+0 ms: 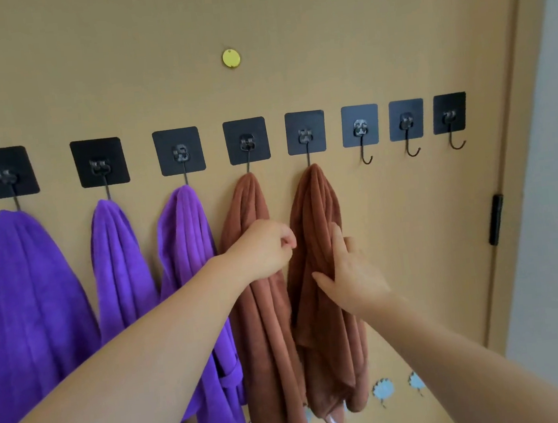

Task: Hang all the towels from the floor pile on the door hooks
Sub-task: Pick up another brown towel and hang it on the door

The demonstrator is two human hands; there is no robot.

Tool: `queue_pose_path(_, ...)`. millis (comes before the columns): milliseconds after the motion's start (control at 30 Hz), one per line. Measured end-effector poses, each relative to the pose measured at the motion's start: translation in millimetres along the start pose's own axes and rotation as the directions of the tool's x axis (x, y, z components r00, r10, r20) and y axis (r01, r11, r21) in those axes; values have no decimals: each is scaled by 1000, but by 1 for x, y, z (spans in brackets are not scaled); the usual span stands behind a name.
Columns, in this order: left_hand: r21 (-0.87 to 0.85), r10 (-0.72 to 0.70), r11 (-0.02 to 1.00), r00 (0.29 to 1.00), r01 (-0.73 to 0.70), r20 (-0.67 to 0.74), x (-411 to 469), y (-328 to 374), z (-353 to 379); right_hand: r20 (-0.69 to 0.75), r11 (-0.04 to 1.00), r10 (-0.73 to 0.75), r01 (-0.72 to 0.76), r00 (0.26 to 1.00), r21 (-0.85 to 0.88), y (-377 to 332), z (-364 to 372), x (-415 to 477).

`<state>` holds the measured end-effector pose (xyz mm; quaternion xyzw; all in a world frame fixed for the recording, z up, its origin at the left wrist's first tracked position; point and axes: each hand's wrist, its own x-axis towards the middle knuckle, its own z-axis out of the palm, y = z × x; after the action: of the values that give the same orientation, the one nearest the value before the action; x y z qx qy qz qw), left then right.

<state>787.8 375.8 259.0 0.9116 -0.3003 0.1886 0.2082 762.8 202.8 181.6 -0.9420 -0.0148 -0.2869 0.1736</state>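
On the door, fifth hook, a brown towel hangs soft, light, floppy: right hand fingers straight, flat on it, left hand fingers curled beside it, grip unclear; best grabbed by a bunched fold up top.

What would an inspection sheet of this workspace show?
Surface: tan flat door with eight black square adhesive hooks.
Job's things: three purple plush towels on the leftmost hooks, two brown plush towels next; three rightmost hooks bare.
Clutter: pale blue sticker scraps low on the door; round gold disc above.
Hands: left hand curled, grip unclear; right hand flat on the fifth towel.
Cables: nothing seen.
Surroundings: grey wall, black oblong fitting at the door edge.
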Motion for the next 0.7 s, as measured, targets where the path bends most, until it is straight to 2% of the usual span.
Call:
queue_pose_path(300, -122, 127, 984, 992, -129, -22, -9, 0, 17, 64, 976, 62, -47, 996, -214, 4, -6, -41)
queue_pose_path(467, -185, 170, 969, 985, -165, 14, -19, 11, 32, 104, 952, 117, -81, 988, -294, 16, -20, -70)
queue_pose_path(700, -211, 234, 953, 970, -217, 61, -29, 53, 41, 18, 933, 201, -186, 979, -307, 40, -66, -100)
